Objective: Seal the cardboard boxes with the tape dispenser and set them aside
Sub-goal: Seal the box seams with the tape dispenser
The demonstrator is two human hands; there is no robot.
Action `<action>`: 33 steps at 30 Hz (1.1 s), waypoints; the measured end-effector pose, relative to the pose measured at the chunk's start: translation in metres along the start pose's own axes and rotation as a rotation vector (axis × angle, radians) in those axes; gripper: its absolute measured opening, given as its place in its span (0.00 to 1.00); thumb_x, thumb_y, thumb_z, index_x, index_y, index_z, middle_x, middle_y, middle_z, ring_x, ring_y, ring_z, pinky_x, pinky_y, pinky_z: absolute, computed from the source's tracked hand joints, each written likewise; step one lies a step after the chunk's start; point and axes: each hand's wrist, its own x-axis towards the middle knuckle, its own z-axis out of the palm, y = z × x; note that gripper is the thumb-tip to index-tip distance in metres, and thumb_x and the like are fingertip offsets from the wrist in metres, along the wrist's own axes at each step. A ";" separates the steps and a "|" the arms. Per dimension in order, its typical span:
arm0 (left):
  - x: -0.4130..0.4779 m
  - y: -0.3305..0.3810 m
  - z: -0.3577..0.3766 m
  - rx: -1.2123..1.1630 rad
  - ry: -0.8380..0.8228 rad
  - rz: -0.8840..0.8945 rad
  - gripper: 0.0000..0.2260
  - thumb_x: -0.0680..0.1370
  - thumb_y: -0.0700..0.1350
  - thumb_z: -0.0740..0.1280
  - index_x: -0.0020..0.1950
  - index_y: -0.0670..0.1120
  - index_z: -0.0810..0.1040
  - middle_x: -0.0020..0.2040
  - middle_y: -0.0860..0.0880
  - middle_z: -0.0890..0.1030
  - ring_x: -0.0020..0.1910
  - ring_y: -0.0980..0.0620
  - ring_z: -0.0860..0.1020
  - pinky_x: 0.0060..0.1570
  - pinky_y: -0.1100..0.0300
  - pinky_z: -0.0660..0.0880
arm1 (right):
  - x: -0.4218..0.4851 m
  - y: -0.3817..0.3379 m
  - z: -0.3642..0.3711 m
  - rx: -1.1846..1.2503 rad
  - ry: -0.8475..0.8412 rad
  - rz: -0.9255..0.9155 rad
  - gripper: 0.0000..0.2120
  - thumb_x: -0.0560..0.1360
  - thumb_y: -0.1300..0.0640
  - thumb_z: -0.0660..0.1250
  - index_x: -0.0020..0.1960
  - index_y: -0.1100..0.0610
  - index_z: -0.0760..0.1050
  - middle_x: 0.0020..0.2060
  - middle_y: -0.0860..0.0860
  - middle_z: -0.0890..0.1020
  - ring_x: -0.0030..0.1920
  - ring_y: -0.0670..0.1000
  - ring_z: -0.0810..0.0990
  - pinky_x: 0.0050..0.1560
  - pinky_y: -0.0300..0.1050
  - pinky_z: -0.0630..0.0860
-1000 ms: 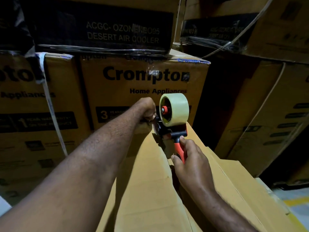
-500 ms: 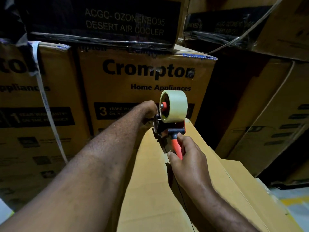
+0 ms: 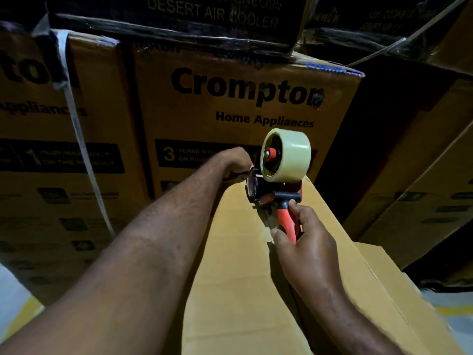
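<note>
A plain cardboard box lies in front of me with its top flaps folded down. On its far edge stands the tape dispenser, red and black, carrying a roll of pale tape. My right hand grips the dispenser's red handle from behind. My left hand reaches over the far edge just left of the dispenser's front. Its knuckles are bent and its fingers go down beyond the edge, out of sight.
A wall of stacked printed appliance cartons stands close behind the box, with more cartons at the right. A white strap hangs down the left carton. A second plain box lies at the right, with floor at both lower corners.
Both hands stay at the box's far edge with the dispenser. The dispenser has shifted slightly right, and the view has drawn closer to the cartons.
</note>
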 end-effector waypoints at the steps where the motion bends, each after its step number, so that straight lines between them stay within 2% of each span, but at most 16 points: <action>1: 0.000 0.000 0.000 0.012 -0.006 -0.003 0.09 0.82 0.41 0.63 0.55 0.41 0.82 0.54 0.44 0.82 0.47 0.49 0.79 0.46 0.54 0.77 | -0.001 0.000 0.001 -0.018 -0.006 -0.010 0.28 0.76 0.52 0.72 0.74 0.47 0.67 0.66 0.44 0.75 0.65 0.48 0.75 0.61 0.46 0.77; 4: 0.001 0.001 0.000 0.019 -0.045 -0.024 0.09 0.82 0.43 0.65 0.58 0.43 0.81 0.56 0.45 0.81 0.52 0.48 0.79 0.56 0.51 0.78 | -0.003 -0.002 0.003 -0.081 -0.036 -0.031 0.27 0.77 0.52 0.71 0.74 0.46 0.65 0.66 0.43 0.74 0.65 0.47 0.74 0.57 0.37 0.72; 7: 0.003 0.002 0.004 0.115 -0.062 -0.006 0.10 0.82 0.42 0.65 0.62 0.43 0.80 0.59 0.46 0.80 0.56 0.47 0.79 0.60 0.49 0.78 | -0.005 -0.004 0.002 -0.126 -0.079 -0.013 0.26 0.79 0.52 0.68 0.73 0.44 0.61 0.60 0.46 0.77 0.57 0.49 0.78 0.53 0.40 0.76; 9: 0.002 0.003 0.009 0.129 0.058 0.040 0.10 0.81 0.43 0.68 0.61 0.44 0.80 0.57 0.47 0.81 0.54 0.48 0.80 0.57 0.51 0.79 | -0.004 -0.003 0.000 -0.152 -0.100 0.002 0.25 0.79 0.51 0.67 0.71 0.43 0.58 0.53 0.47 0.78 0.48 0.48 0.77 0.46 0.42 0.79; 11: -0.004 0.000 0.015 0.097 0.255 0.110 0.08 0.79 0.47 0.71 0.56 0.44 0.81 0.51 0.47 0.82 0.49 0.49 0.80 0.51 0.51 0.80 | -0.002 -0.003 -0.001 -0.158 -0.118 0.033 0.26 0.79 0.50 0.66 0.71 0.42 0.57 0.48 0.46 0.74 0.44 0.48 0.74 0.41 0.40 0.76; 12: -0.007 -0.003 0.018 0.064 0.284 0.133 0.09 0.79 0.49 0.70 0.52 0.44 0.82 0.48 0.47 0.83 0.47 0.48 0.81 0.50 0.51 0.80 | -0.001 -0.003 -0.002 -0.165 -0.125 0.044 0.26 0.80 0.50 0.66 0.71 0.42 0.57 0.47 0.45 0.72 0.43 0.48 0.74 0.40 0.38 0.74; 15: -0.014 -0.012 0.016 0.021 0.072 0.113 0.09 0.80 0.46 0.69 0.43 0.43 0.84 0.44 0.46 0.85 0.45 0.46 0.83 0.47 0.51 0.79 | -0.002 -0.007 -0.004 -0.192 -0.153 0.032 0.25 0.80 0.50 0.65 0.72 0.42 0.56 0.45 0.45 0.71 0.41 0.47 0.73 0.40 0.38 0.73; 16: -0.016 -0.013 0.012 0.026 0.009 0.088 0.08 0.80 0.44 0.69 0.43 0.43 0.84 0.44 0.46 0.84 0.43 0.47 0.82 0.44 0.53 0.79 | -0.003 -0.008 -0.005 -0.202 -0.165 0.025 0.26 0.80 0.50 0.65 0.72 0.42 0.56 0.45 0.45 0.71 0.41 0.47 0.73 0.40 0.39 0.74; 18: -0.020 -0.013 0.005 0.037 -0.075 0.066 0.07 0.80 0.42 0.67 0.49 0.41 0.84 0.46 0.46 0.83 0.42 0.50 0.79 0.43 0.55 0.77 | -0.003 -0.010 -0.007 -0.215 -0.181 0.031 0.26 0.81 0.50 0.64 0.73 0.41 0.55 0.45 0.45 0.71 0.41 0.47 0.73 0.39 0.40 0.74; 21: -0.021 -0.010 0.007 0.079 -0.051 0.081 0.10 0.81 0.45 0.66 0.52 0.41 0.84 0.49 0.46 0.84 0.44 0.50 0.78 0.44 0.54 0.77 | 0.001 -0.014 -0.013 -0.232 -0.193 0.065 0.25 0.81 0.51 0.64 0.73 0.41 0.56 0.47 0.47 0.71 0.41 0.48 0.74 0.38 0.40 0.74; 23: -0.021 -0.010 0.013 0.138 0.006 0.098 0.13 0.82 0.50 0.66 0.48 0.43 0.83 0.45 0.47 0.83 0.43 0.50 0.78 0.47 0.52 0.77 | 0.000 -0.017 -0.019 -0.264 -0.208 0.080 0.25 0.81 0.51 0.64 0.72 0.40 0.56 0.48 0.48 0.72 0.40 0.48 0.74 0.36 0.40 0.73; 25: -0.021 -0.012 0.016 0.196 0.072 0.108 0.16 0.81 0.56 0.66 0.40 0.46 0.80 0.40 0.49 0.81 0.39 0.51 0.77 0.44 0.53 0.75 | -0.007 -0.020 -0.026 -0.289 -0.224 0.091 0.24 0.80 0.51 0.63 0.70 0.39 0.56 0.46 0.48 0.72 0.39 0.46 0.74 0.33 0.39 0.72; 27: -0.023 -0.014 0.017 0.224 0.119 0.108 0.17 0.81 0.57 0.65 0.36 0.49 0.77 0.38 0.49 0.80 0.37 0.51 0.76 0.41 0.55 0.72 | -0.017 -0.023 -0.033 -0.306 -0.243 0.099 0.23 0.80 0.51 0.63 0.68 0.38 0.56 0.44 0.48 0.73 0.38 0.46 0.74 0.32 0.38 0.72; 29: -0.027 -0.014 0.018 0.260 0.134 0.104 0.17 0.81 0.58 0.63 0.39 0.49 0.78 0.40 0.50 0.80 0.38 0.52 0.77 0.40 0.56 0.72 | -0.028 -0.028 -0.039 -0.308 -0.249 0.111 0.22 0.80 0.51 0.63 0.67 0.38 0.55 0.46 0.48 0.74 0.41 0.49 0.77 0.35 0.41 0.75; 31: -0.032 -0.013 0.020 0.274 0.141 0.099 0.18 0.81 0.62 0.62 0.47 0.51 0.81 0.44 0.50 0.82 0.43 0.51 0.79 0.43 0.54 0.74 | -0.041 -0.033 -0.047 -0.303 -0.257 0.121 0.23 0.80 0.51 0.63 0.67 0.37 0.54 0.48 0.48 0.74 0.45 0.49 0.77 0.40 0.42 0.79; 33: -0.036 -0.012 0.021 0.292 0.154 0.097 0.20 0.81 0.64 0.60 0.55 0.52 0.82 0.52 0.50 0.83 0.52 0.48 0.80 0.58 0.44 0.75 | -0.055 -0.040 -0.058 -0.296 -0.282 0.134 0.23 0.81 0.50 0.63 0.68 0.36 0.53 0.48 0.46 0.73 0.45 0.47 0.76 0.43 0.40 0.78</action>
